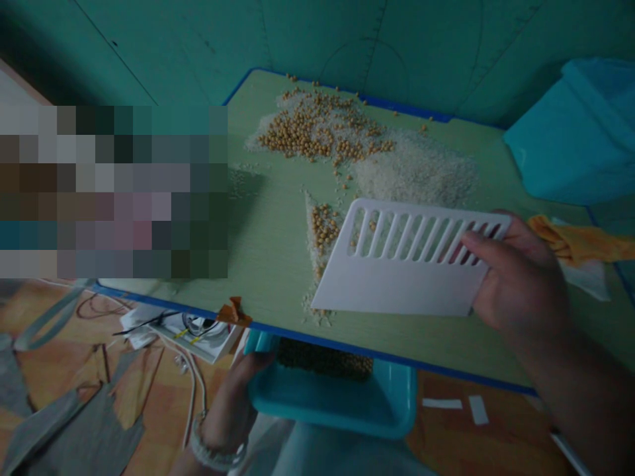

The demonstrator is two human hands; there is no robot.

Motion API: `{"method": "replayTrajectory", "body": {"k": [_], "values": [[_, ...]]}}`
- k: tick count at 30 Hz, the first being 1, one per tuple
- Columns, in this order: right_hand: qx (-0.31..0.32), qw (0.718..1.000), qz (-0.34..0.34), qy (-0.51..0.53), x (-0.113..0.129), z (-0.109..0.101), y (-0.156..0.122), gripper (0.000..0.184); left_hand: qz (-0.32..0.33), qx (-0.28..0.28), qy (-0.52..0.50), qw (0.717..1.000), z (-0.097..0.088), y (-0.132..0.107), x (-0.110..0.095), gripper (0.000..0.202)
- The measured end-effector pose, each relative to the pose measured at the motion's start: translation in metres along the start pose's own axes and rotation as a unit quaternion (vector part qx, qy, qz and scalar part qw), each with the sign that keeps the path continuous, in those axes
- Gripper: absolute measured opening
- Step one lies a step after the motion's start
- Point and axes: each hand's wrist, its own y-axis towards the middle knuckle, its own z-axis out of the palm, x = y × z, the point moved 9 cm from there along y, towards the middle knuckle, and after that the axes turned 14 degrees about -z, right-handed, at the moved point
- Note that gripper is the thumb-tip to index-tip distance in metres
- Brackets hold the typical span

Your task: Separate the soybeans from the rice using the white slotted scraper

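Observation:
My right hand (520, 277) grips the right end of a white plastic scraper (397, 284) with a row of slots, thumb pressed on the slotted part. The scraper is over the green tabletop (268, 244), its pointed corner near the front edge. A small strip of soybeans (325, 228) mixed with rice lies along its left side. Behind it spreads a larger pile of soybeans (297, 132) on rice, with mostly white rice (421, 168) to the right. Below the table edge, my left hand (243, 383) holds a blue plastic tub (332, 406) by its left side. Dark contents and some soybeans show in the tub, partly hidden by the table.
A blue bin (570, 132) stands at the right back, near an orange cloth (580, 239). Brown tape (235, 312) sticks to the table's front edge. On the floor are a white box (213, 340) with cables and grey fabric (84, 430). A blurred-out patch covers the left.

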Motion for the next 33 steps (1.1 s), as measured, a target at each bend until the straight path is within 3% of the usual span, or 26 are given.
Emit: {"method": "replayTrajectory", "body": {"k": [8, 14, 21, 29, 33], "values": [[0.033, 0.999, 0.022, -0.018, -0.003, 0.005, -0.004, 0.014, 0.000, -0.030, 0.017, 0.999, -0.009, 0.001, 0.000, 0.013], [0.063, 0.997, 0.052, -0.004, -0.007, 0.008, -0.013, 0.014, 0.007, 0.013, 0.026, 1.000, 0.000, -0.001, -0.001, 0.022], [0.116, 0.990, 0.073, -0.018, -0.011, 0.009, -0.022, 0.017, -0.001, 0.000, 0.038, 0.999, -0.002, 0.001, 0.000, 0.030], [0.041, 0.999, 0.025, 0.009, 0.003, 0.007, -0.011, 0.013, -0.006, 0.008, 0.001, 1.000, 0.000, 0.002, 0.002, 0.017], [0.048, 0.998, 0.031, -0.005, 0.000, 0.008, -0.013, 0.014, 0.002, 0.009, 0.002, 1.000, -0.001, 0.002, 0.001, 0.018]]}}
